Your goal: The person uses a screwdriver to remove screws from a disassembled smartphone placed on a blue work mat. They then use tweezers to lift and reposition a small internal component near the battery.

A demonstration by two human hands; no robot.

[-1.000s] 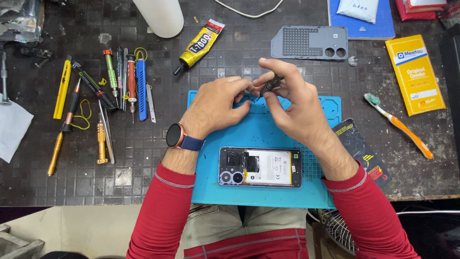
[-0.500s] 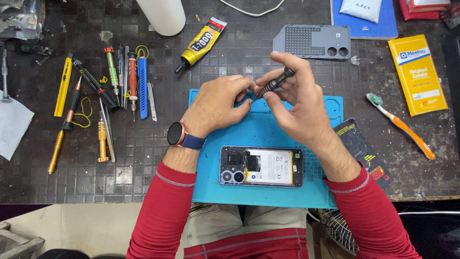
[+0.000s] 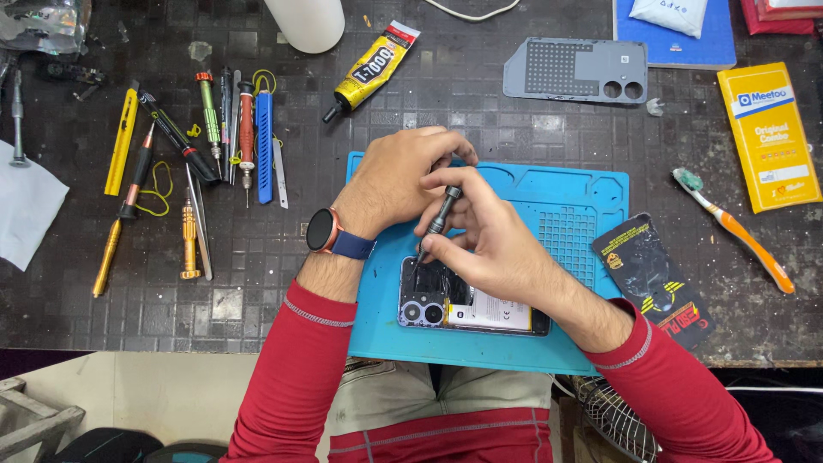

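An opened phone (image 3: 467, 304) with its back off lies on a blue work mat (image 3: 566, 214), twin camera lenses at its left end. My right hand (image 3: 484, 240) grips a dark precision screwdriver (image 3: 439, 219), tip angled down onto the phone's upper left area. My left hand (image 3: 399, 184), with a watch on the wrist, curls over the top of the screwdriver, fingers closed beside the right hand. Whether it holds something small is hidden.
A row of screwdrivers, tweezers and pry tools (image 3: 197, 146) lies left of the mat. A yellow glue tube (image 3: 373, 69) and grey phone back cover (image 3: 579, 73) sit above it. An orange toothbrush (image 3: 737, 231), yellow box (image 3: 767, 133) and black packet (image 3: 656, 279) are on the right.
Both hands came down from above the mat toward the phone. The screwdriver, held level between the hands before, now points down onto the phone.
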